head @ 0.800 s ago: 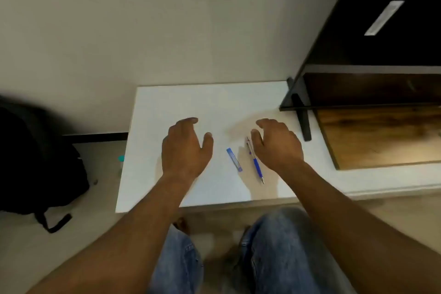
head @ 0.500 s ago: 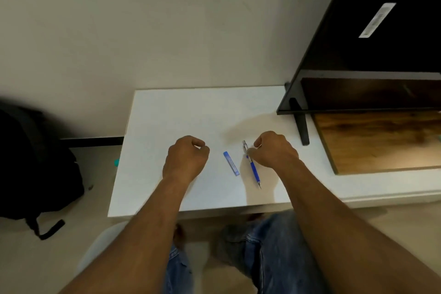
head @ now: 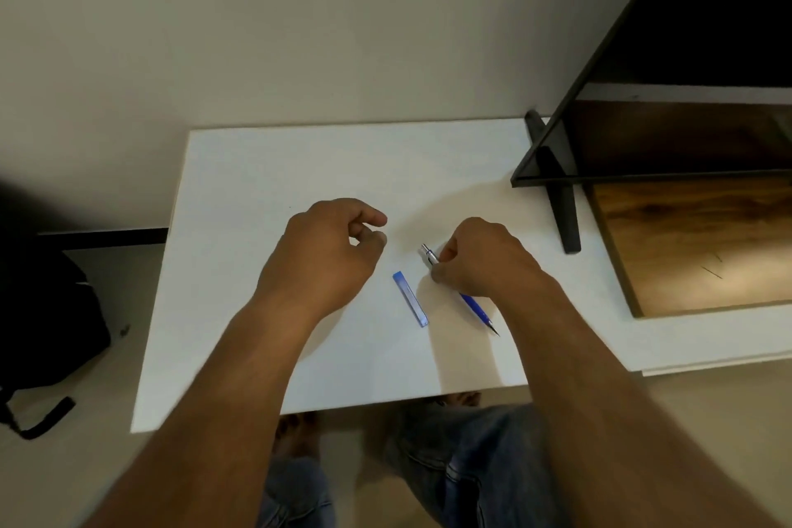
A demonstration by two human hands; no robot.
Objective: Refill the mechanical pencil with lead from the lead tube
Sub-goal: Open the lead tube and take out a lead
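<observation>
The pencil (head: 458,286) lies on the white table (head: 265,193) just right of the lead tube (head: 410,298) — light, slim, slippery — right hand (head: 484,261) pinching its upper barrel, left hand (head: 330,253) loosely curled, empty.

lead tube (head: 410,298) on table (head: 265,193), pencil (head: 475,305) just right, bag (head: 38,313) far left

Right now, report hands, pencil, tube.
Right hand closing on blue mechanical pencil, not lifted. Left hand empty. Flat blue lead tube untouched between them.

Bare forearms, no sleeves, hands (head: 325,253) ringless — faded blue denim jeans (head: 467,480) — bare feet (head: 300,437).
</observation>
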